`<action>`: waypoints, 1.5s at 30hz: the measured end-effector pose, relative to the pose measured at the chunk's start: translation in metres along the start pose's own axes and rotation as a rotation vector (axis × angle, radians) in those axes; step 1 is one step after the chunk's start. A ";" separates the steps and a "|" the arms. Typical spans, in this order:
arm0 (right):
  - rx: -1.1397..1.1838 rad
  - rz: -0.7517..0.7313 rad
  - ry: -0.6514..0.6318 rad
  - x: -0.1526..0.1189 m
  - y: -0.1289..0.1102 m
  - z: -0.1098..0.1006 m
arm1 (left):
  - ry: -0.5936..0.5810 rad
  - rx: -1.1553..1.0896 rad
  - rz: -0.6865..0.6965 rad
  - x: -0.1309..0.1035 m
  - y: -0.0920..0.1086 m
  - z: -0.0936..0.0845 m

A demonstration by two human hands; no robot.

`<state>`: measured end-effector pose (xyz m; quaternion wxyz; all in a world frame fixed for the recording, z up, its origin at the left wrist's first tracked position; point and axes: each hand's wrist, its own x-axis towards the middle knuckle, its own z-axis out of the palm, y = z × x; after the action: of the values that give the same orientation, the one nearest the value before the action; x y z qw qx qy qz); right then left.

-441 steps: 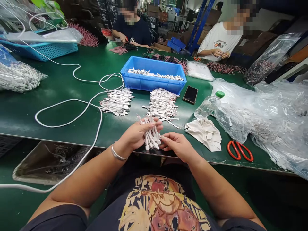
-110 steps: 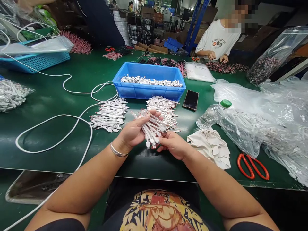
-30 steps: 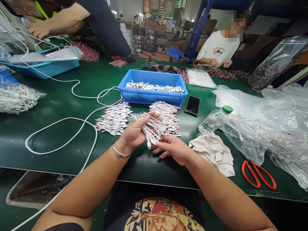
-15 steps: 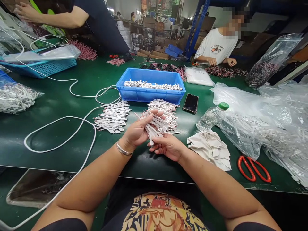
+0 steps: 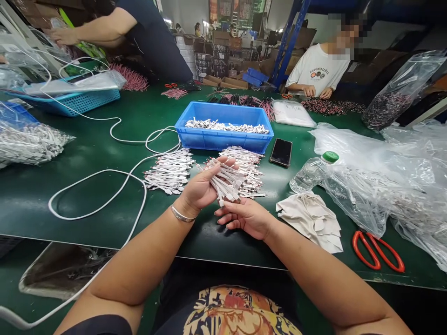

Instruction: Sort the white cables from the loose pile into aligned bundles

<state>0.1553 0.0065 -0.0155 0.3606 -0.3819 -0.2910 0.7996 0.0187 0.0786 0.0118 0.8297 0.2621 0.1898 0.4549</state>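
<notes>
Green table (image 5: 80,145) crosses a cluttered workshop (image 5: 237,51), left fingers (image 5: 210,171) clasping white cables (image 5: 227,184), right fingers (image 5: 227,217) spread alongside

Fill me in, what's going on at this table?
The camera wearer's left hand holds a bunch of short white cables above the table's near edge, and the right hand is at their lower ends. Behind are two piles of similar cables, left and right, with a blue bin of white pieces beyond. Across the table, a person in a white shirt has hands near small red-and-black pieces.
</notes>
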 end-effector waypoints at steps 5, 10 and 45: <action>0.021 -0.042 0.044 0.003 0.003 0.001 | -0.015 -0.005 -0.028 0.000 -0.002 0.001; 0.014 -0.117 0.077 0.008 0.007 0.005 | -0.021 -0.008 -0.021 -0.001 -0.003 0.000; -0.118 -0.065 0.103 -0.005 0.011 0.014 | 0.009 -0.027 0.013 -0.001 0.004 -0.002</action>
<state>0.1418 -0.0066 -0.0138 0.3777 -0.4336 -0.3309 0.7482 0.0143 0.0799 0.0130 0.8293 0.2502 0.1857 0.4639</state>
